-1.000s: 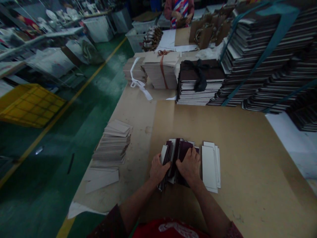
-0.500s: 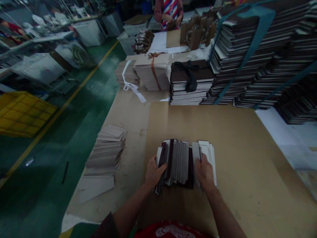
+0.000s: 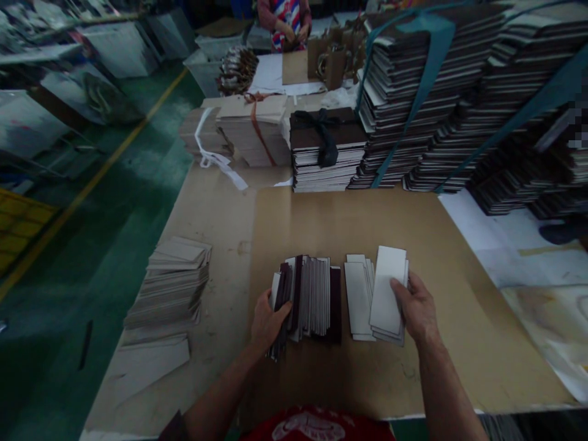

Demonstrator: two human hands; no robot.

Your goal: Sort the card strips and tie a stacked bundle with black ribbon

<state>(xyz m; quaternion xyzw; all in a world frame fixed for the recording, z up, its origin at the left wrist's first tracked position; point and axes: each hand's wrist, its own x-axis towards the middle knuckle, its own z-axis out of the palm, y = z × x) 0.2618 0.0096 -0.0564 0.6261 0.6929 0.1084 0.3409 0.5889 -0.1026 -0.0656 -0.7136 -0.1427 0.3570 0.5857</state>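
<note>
Pinching cards point(image 3: 388, 288) in right hand point(image 3: 420, 306), just right of pile point(image 3: 356, 300); clasping left end of row point(image 3: 316, 300) on table point(image 3: 225, 300) with left hand point(image 3: 266, 321). Could splay cards by slackening pinch, topple row by easing clasp.

The left hand point(image 3: 269, 321) and right hand point(image 3: 417, 309) are bare, a dark sleeve point(image 3: 174, 427) covers part of the left arm point(image 3: 218, 386), and the red clothes point(image 3: 367, 429) have a white curvy picture point(image 3: 309, 427).

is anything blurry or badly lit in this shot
Head view: dim overall, darkest around the tall board stacks at the upper right; head view: background bench at the upper left looks smeared; head view: right hand and its white cards are fairly clear.
</note>
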